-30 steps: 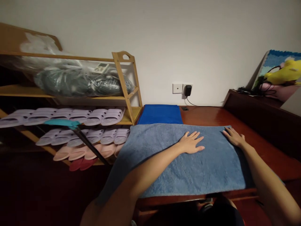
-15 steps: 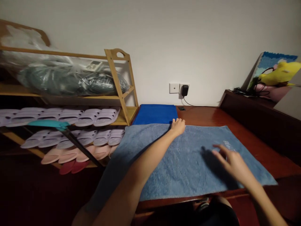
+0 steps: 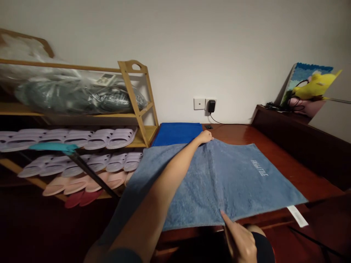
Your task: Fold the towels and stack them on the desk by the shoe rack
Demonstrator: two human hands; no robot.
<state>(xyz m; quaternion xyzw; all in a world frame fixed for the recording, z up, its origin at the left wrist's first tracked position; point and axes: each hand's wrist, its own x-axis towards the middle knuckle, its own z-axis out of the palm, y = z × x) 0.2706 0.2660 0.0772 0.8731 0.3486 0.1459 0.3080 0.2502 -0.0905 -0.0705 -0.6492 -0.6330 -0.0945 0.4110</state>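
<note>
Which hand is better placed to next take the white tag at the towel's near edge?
Probably the right hand: it is at the blue towel's near edge, closer to the white tag. The left hand grips the far edge.

head cam | from above — forward, downward | towel (image 3: 197, 182) near, wall (image 3: 233, 54) beyond

Towel (image 3: 241, 175): matt napped cloth. Tabletop (image 3: 285, 160): smooth glossy wood. Bag (image 3: 63, 95): shiny plastic.
</note>
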